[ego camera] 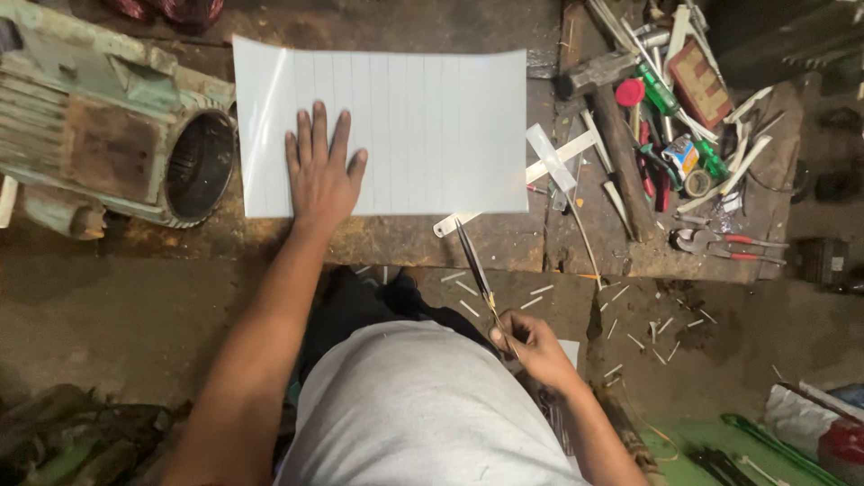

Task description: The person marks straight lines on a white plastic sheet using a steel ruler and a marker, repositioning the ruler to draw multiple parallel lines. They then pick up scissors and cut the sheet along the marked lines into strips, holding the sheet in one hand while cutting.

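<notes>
A large white sheet (423,126) ruled with thin vertical lines lies flat on a worn wooden bench (396,238). My left hand (319,171) presses flat on the sheet's lower left part, fingers spread. My right hand (531,346) is lower, off the bench edge, closed around the handles of long scissors (474,261) whose blades point up toward the sheet's bottom edge. The blades look nearly closed and do not touch the sheet.
A rusty greenish electric motor housing (108,144) sits left of the sheet. To the right lie a hammer (612,117), white strips (558,157), pliers (720,243), tape and small tools. Cut white slivers (630,315) litter the floor.
</notes>
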`<state>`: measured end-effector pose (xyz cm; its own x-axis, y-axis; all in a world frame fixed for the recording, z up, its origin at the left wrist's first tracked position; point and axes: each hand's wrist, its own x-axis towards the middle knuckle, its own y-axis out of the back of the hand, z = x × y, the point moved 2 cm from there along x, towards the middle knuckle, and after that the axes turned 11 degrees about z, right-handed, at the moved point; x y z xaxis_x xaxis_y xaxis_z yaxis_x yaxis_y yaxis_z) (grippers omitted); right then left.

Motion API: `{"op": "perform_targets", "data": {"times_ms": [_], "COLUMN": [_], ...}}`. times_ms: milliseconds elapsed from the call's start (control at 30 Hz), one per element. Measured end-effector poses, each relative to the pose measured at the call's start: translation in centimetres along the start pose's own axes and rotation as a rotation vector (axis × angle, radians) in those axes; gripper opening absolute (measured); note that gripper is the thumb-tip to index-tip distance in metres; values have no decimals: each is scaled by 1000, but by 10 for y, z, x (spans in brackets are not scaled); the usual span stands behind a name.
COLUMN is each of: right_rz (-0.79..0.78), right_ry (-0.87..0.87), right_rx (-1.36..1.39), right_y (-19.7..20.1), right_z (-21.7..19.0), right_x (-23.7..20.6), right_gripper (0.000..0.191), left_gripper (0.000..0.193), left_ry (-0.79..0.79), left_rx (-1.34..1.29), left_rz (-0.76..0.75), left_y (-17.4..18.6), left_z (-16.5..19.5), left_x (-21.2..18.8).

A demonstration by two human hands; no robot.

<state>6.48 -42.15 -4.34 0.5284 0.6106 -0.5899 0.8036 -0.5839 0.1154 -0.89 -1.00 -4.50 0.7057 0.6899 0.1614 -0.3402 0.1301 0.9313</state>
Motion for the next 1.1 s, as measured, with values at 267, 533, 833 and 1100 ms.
{"op": "perform_targets", "data": {"times_ms": [267,533,833,1100], "right_rz": [89,211,434,287], "right_ry": [-208,-217,-116,-212], "right_rx": [239,158,-417,130], "right_y": [-46,-57,-43,-71], "right_z": [-15,-26,-42,-19], "right_x": [46,55,54,65], "right_gripper": [43,43,41,35], "left_gripper": [62,61,60,59], "left_ry": [19,35,30,33], "left_rx": [-38,-50,-31,-56], "left_rz": [14,11,23,22], "left_y": [-4,-15,-24,-32], "left_z": [-14,-26,-34,-40], "left_x": [30,33,33,34]}}
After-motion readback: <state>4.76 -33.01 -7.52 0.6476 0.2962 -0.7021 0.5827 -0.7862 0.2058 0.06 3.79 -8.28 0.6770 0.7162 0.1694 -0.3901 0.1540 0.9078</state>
